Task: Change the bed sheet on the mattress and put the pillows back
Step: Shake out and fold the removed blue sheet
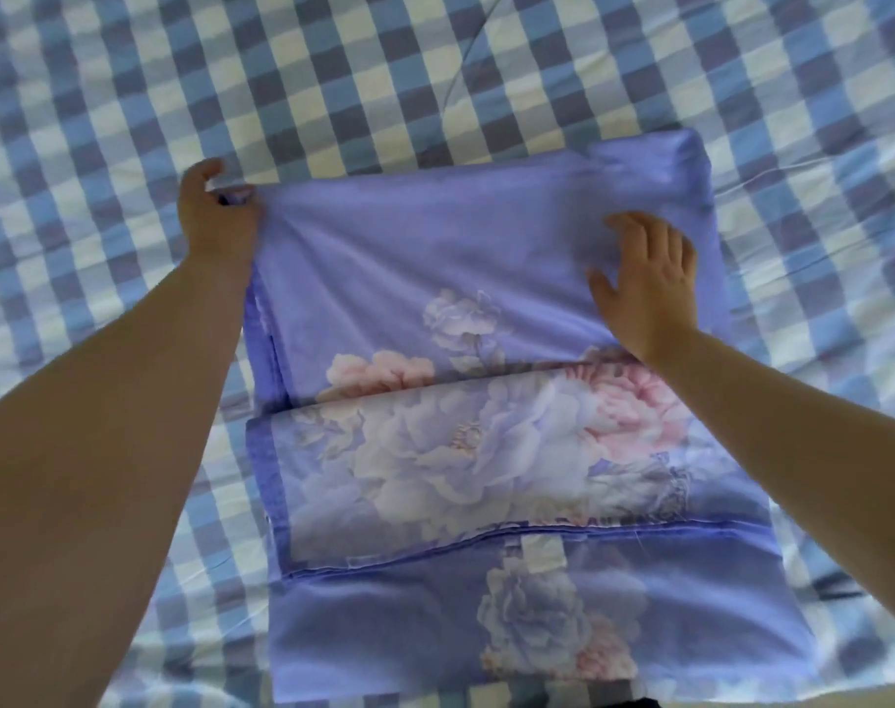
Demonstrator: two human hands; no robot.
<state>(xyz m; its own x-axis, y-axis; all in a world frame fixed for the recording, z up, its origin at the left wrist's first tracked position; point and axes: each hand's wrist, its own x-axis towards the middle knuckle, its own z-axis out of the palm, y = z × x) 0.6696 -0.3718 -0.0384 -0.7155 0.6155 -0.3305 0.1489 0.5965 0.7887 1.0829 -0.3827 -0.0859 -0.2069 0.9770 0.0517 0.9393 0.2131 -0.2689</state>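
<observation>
Folded purple floral bed sheet [486,401]: lying in stacked layers on the blue-and-white checked sheet [128,120] covering the bed, centred in view, near edge toward the viewer. Left hand [213,212]: at the far left corner of the top layer, fingers curled, pinching the fabric edge and drawing it taut. Right hand [647,286]: resting flat on the top layer near its far right side, fingers spread and straight, gripping nothing.
</observation>
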